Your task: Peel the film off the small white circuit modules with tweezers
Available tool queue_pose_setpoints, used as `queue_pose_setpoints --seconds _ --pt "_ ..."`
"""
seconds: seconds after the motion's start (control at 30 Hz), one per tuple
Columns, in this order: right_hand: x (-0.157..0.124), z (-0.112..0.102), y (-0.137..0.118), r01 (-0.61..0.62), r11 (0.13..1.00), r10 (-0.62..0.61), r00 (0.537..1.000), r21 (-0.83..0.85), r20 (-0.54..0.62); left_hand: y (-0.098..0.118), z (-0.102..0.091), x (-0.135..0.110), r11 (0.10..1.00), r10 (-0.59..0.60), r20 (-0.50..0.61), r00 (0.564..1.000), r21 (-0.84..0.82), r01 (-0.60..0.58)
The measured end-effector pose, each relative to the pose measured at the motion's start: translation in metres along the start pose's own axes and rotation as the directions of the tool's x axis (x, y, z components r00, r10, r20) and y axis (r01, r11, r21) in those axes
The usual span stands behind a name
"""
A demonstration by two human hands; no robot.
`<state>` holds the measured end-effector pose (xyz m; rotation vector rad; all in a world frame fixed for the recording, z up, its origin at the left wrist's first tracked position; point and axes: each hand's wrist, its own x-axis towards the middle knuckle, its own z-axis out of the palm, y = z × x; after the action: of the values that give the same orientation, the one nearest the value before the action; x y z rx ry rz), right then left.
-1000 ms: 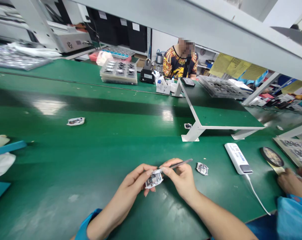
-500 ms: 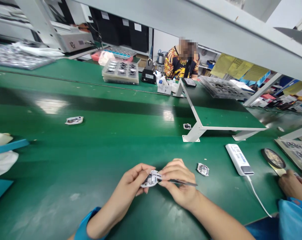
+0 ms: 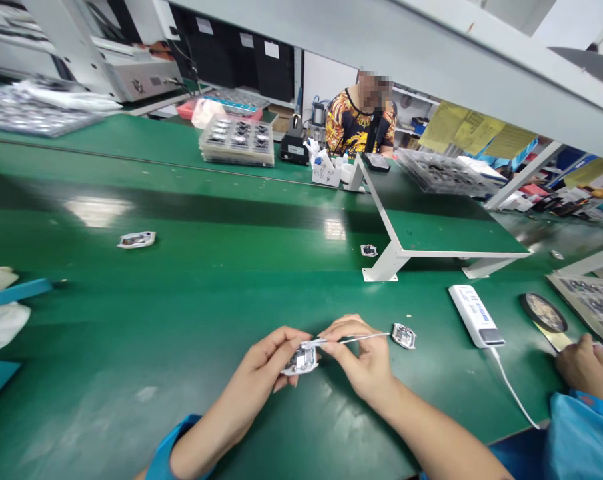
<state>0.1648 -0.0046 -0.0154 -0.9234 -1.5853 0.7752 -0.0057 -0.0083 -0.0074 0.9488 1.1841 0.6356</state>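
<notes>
My left hand (image 3: 274,363) pinches a small white-framed circuit part (image 3: 300,359) just above the green bench. My right hand (image 3: 361,357) is closed on thin metal tweezers (image 3: 358,338), whose tip rests on the top of that part. The tweezers lie nearly level, their back end pointing right. A second small part of the same kind (image 3: 404,335) lies on the mat just right of my right hand.
A white power strip (image 3: 476,315) with a cable and a round black dish (image 3: 543,312) lie to the right, beside a co-worker's hand (image 3: 586,370). A white-legged raised shelf (image 3: 434,233) stands behind. Two more small parts (image 3: 136,239) (image 3: 368,250) lie on the belt. Trays (image 3: 237,141) and a seated person (image 3: 362,123) are across.
The tweezers swung in my right hand: from pointing up-right, to down-right, to nearly level now. The part stays pinched in my left hand. The two loose parts on the belt drifted slightly left.
</notes>
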Motion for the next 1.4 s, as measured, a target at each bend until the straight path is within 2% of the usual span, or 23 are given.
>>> queue_pose_setpoints --seconds 0.17,0.37,0.6,0.77,0.93,1.07,1.27,1.4 --pt "-0.0027 -0.0004 0.0028 -0.101 0.994 0.101 0.995 0.032 0.022 0.0008 0.0015 0.0013 0.999 0.008 0.004 1.0 0.034 -0.008" --pt "-0.0001 -0.0022 -0.0026 -0.129 0.989 0.12 0.986 0.076 0.113 -0.0015 0.0021 0.0042 0.999 -0.011 -0.01 1.0 0.042 0.012" --pt "-0.0023 0.0009 0.0036 -0.316 0.907 0.291 0.948 0.28 0.127 -0.0016 0.0009 0.0044 1.0 -0.022 -0.016 1.0 0.016 0.022" --pt "-0.0035 0.0035 0.0062 -0.294 0.922 0.283 0.956 0.25 0.08 0.0019 0.0034 0.0032 0.999 -0.034 -0.026 0.999 0.004 0.035" --pt "-0.0026 0.0019 0.0013 -0.182 0.976 0.175 0.982 0.122 0.071 0.0011 0.0046 0.0013 0.999 -0.033 -0.049 0.998 0.011 0.034" --pt "-0.0013 0.0005 -0.0006 -0.098 0.995 0.095 0.993 0.029 0.07 -0.0007 0.0034 0.0015 0.999 -0.04 -0.026 0.999 -0.01 0.039" --pt "-0.0015 0.0018 0.0034 -0.23 0.961 0.226 0.973 0.155 0.045 -0.0005 0.001 0.0023 0.999 -0.04 0.019 0.999 0.014 0.04" --pt "-0.0019 0.0027 0.0041 -0.27 0.95 0.267 0.963 0.157 0.038 -0.0009 0.0006 0.0021 0.999 -0.024 0.026 0.999 0.027 0.023"
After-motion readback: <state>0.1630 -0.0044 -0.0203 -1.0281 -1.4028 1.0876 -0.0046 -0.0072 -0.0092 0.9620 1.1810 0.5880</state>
